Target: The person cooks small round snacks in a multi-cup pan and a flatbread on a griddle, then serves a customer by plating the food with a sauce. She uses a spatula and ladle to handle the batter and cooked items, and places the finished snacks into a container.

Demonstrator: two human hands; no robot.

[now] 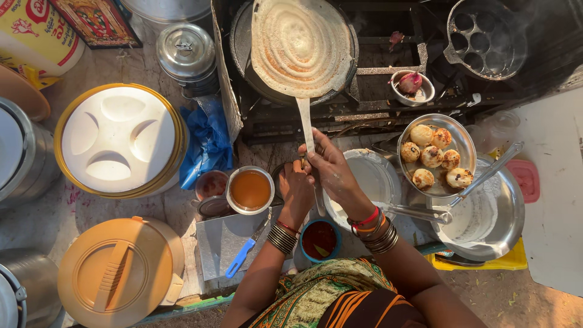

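1. Closest to the body, a small blue bowl of red sauce (320, 239) sits on the desk (36, 212) right between the two forearms; either elbow drawing back could, I judge, knock it over.
2. Just beyond, the left hand (296, 185) is curled, fingers closed near the base of the spatula handle (305, 124), though I cannot tell how firmly it grips. A steel cup of orange-brown liquid (250, 189) stands just beside that wrist and could be tipped by a sideways shift.
3. Next, the right hand (328, 170) wraps around the same handle from above. With both hands bunched at the very end, leverage looks poor, so the blade may wobble.
4. To the right, a ladle (425, 212) rests across a batter bowl (371, 182), near the right forearm; a nudge could spill batter.
5. Farther out, the thin crepe (300, 45) lies on the round griddle (243, 42), with the spatula's blade under or against its near edge. It overhangs the pan slightly, so a rough lift could tear it or drag it off.
6. Farthest, the stove frame (388, 91) looks hot; a slipping hand risks a burn.
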